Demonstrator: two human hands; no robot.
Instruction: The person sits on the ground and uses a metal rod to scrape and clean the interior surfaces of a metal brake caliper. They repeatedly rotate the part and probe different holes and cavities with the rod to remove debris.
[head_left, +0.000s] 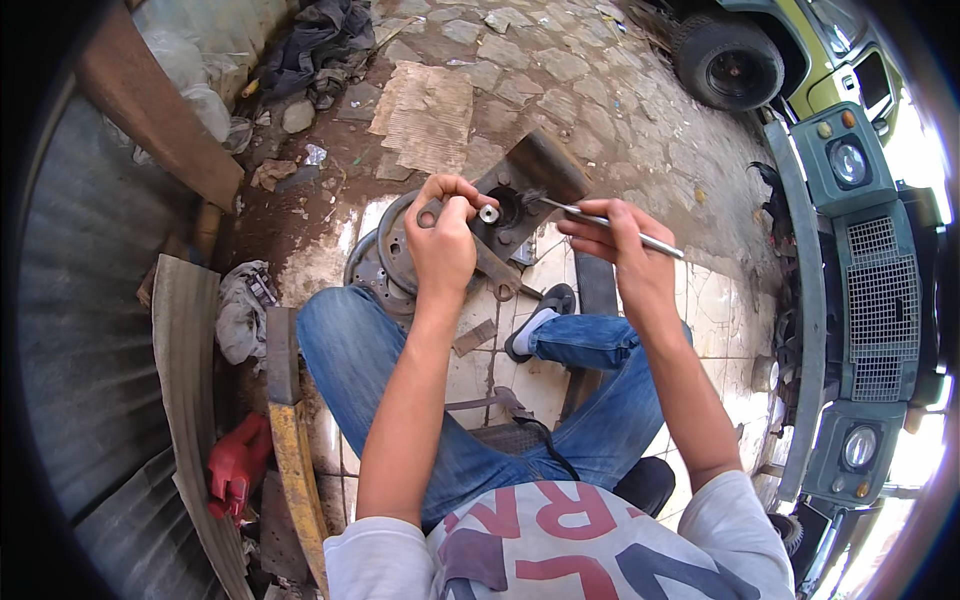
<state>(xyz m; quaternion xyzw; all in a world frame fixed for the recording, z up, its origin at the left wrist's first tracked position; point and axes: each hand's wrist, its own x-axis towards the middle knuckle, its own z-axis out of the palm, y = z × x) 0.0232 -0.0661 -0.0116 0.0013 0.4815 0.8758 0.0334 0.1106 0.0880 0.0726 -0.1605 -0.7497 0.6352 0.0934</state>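
Note:
My left hand (448, 229) holds a small round metal part (489, 214) with a centre hole between thumb and fingers. In my right hand (619, 240) is a slim metal tool (630, 236), held like a pen, its thin tip pointing left. Beyond both hands stands a heavy, rusty steel piece (551, 169) with bolts round a dark opening. A flat metal bar (491, 270) with a ring end lies below my left fingers. Behind my left hand, round metal plates (375, 274) with holes rest low down. What the tool tip touches cannot be told.
A corrugated cardboard piece (427, 112) lies on the stone paving. At left are a rusty post (157, 112), a yellow beam (296, 465) and a red object (238, 465). A vehicle front with a mesh grille (883, 300) stands at right. A small flat block (475, 337) lies on the tiles.

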